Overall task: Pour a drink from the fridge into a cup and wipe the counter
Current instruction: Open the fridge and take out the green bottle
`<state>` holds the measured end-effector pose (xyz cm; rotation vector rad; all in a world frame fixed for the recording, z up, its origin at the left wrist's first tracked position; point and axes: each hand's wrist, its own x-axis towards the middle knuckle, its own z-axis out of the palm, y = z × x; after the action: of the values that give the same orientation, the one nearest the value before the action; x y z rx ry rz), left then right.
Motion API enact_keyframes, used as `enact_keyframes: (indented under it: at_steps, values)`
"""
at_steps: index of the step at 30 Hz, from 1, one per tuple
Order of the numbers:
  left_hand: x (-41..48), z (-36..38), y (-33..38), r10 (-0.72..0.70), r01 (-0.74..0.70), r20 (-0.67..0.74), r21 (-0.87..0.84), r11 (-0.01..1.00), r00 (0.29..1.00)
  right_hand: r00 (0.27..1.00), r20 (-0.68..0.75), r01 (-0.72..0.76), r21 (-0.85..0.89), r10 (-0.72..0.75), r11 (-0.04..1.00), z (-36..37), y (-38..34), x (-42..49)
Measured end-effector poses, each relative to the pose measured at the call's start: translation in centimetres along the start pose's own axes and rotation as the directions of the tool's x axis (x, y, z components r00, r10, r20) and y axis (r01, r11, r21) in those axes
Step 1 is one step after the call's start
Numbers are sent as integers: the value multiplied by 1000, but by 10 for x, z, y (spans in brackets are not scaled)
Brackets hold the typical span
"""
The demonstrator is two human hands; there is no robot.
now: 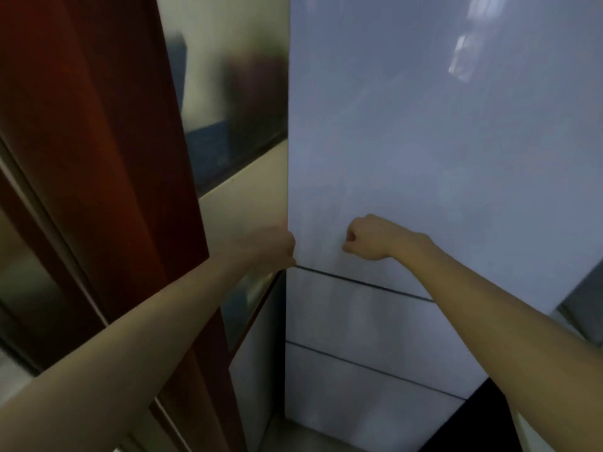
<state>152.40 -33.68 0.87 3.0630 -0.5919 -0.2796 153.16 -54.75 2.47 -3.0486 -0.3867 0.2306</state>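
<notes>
A tall pale grey fridge [424, 141] fills the right half of the view, its upper door closed or nearly so. Below it are two drawer fronts [352, 314] divided by dark seams. My left hand [270, 247] grips the left edge of the upper door near its bottom corner, fingers curled round the edge. My right hand [368, 238] is a fist held against the door's front, a little to the right of the left hand, and holds nothing. No drink, cup or cloth is in view.
A dark red wooden door frame [107, 158] stands close on the left, with a frosted glass panel [228, 102] between it and the fridge. A black surface [476, 425] shows at the lower right. The floor gap below the fridge is narrow.
</notes>
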Motion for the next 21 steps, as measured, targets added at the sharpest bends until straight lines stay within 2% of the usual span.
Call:
enact_keyframes:
  at_steps: [3,5,8,11,13,18,21]
  values:
    - [16,7,-7,-28,26,-36,-67,997,999,997,-57,44,-39,-46,998,-15,-21,26]
    - [24,13,-8,-57,48,-65,-134,990,996,985,-143,87,-60,-95,994,-22,-37,40]
    - [28,20,-3,-126,86,-131,-272,958,983,910,-345,204,-105,-228,973,-29,-61,57]
    - [31,30,1,-179,108,-146,-398,911,973,787,-457,291,-317,-415,902,-35,-81,73]
    - [32,34,0,-211,110,-160,-483,868,964,758,-417,253,-521,-501,815,-41,-88,84]
    - [39,39,-11,-301,92,-199,-676,731,932,821,-341,43,-762,-457,647,-45,-91,102]
    - [39,34,-12,-306,55,-180,-777,627,935,897,-282,-51,-830,-339,555,-37,-100,106]
